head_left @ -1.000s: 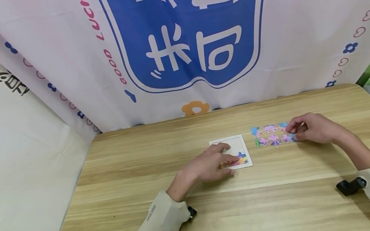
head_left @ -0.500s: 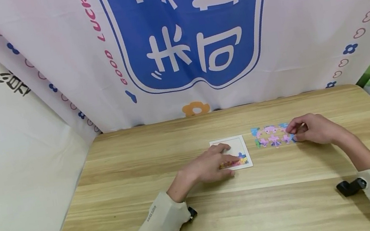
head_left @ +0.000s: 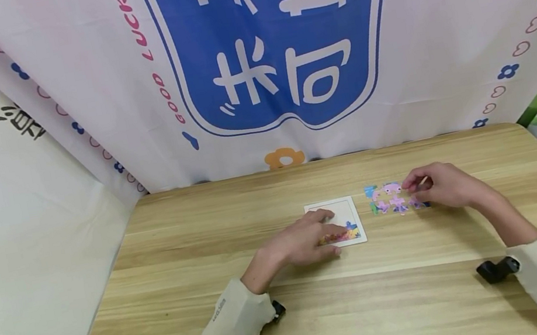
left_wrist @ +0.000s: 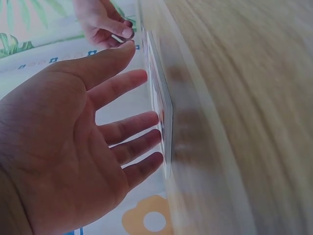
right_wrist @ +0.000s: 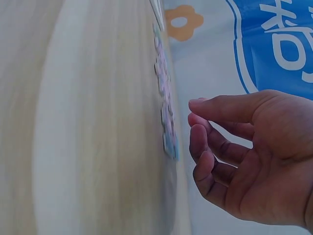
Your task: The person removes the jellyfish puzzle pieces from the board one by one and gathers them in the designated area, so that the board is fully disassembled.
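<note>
My left hand (head_left: 308, 239) rests with spread fingers on a white puzzle board (head_left: 331, 209). Along the board's near side, a yellow, pink and blue picture strip (head_left: 353, 230) shows beside the index finger. In the left wrist view, the fingertips meet the board's face. My right hand (head_left: 444, 185) hovers over the right end of a group of pink and blue jigsaw pieces (head_left: 397, 201), hiding some of them. In the right wrist view its thumb and fingers are loosely bent, apart from the pieces, and I see nothing between them.
The wooden table (head_left: 194, 233) carries the board and pieces. A printed cloth (head_left: 223, 154) hangs behind its far edge, and a white cloth (head_left: 46, 240) hangs at the left. A black wrist camera (head_left: 498, 270) juts from the right sleeve.
My right hand has shifted slightly left and up from the right-end pieces, now covering the upper right one. The left hand stays on the board.
</note>
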### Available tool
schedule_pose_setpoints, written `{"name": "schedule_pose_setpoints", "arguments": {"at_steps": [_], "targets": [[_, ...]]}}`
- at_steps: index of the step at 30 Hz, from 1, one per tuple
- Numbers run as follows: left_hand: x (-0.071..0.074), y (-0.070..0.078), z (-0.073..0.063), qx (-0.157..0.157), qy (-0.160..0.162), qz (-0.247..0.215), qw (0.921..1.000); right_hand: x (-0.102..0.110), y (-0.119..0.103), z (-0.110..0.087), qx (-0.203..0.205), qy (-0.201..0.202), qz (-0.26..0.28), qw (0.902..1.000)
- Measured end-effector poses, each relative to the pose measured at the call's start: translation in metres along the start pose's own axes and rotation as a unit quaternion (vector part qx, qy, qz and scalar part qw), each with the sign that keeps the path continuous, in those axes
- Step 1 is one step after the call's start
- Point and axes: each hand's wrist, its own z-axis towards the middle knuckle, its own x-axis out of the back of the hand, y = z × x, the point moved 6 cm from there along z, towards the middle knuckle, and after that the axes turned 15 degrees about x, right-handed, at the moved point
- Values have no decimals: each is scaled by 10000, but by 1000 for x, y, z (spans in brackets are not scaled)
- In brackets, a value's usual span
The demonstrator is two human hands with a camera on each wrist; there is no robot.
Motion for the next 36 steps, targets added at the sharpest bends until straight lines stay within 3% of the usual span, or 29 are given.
{"name": "schedule_pose_setpoints", "arguments": {"at_steps": [6, 17, 28, 36], "targets": [[6, -4, -4, 15, 102, -204, 9997, -5, -12, 9, 114, -26, 96, 9999], [11, -24, -21, 77, 251, -331, 9991, -18, -27, 24, 288, -88, 257, 9992], [0, -40, -44, 18, 254, -94, 9996, -32, -39, 33, 267, -221, 435, 9985], [-6, -44, -56, -80, 220, -68, 9997, -41, -46, 39, 356, -302, 480, 9978]]}}
